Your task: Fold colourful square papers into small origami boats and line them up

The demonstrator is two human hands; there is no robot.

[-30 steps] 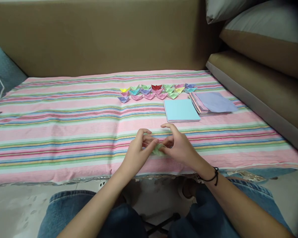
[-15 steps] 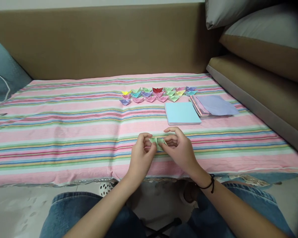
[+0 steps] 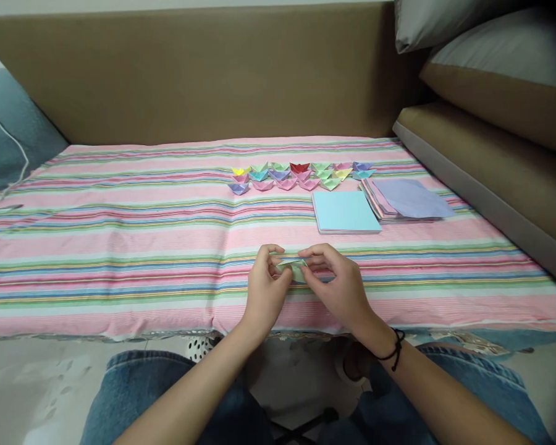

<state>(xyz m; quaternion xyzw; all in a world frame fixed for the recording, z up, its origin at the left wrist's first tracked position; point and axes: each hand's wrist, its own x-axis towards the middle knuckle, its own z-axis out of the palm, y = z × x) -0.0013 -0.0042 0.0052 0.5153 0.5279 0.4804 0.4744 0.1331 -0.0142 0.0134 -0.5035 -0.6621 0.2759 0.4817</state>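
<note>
A small folded green paper piece (image 3: 294, 267) is pinched between both my hands just above the striped cloth (image 3: 120, 247). My left hand (image 3: 265, 290) grips its left end with curled fingers. On its right end my right hand (image 3: 338, 281), with a black band at the wrist, is closed. Farther back lie two rows of several small folded paper boats (image 3: 301, 175) in mixed colours. A light blue paper stack (image 3: 346, 211) sits just behind my right hand, and a purple-topped stack of sheets (image 3: 408, 199) lies to its right.
A brown padded back wall (image 3: 213, 74) runs behind the cloth. Brown and grey cushions (image 3: 491, 123) are piled at the right. A bluish pillow with a white cable (image 3: 4, 142) is at the far left. My knees in blue jeans (image 3: 167, 402) are below the edge.
The green paper piece was lifted slightly and brought farther from me over the cloth. Both hands have closed in tighter on its ends, and the view shifted a little to the left.
</note>
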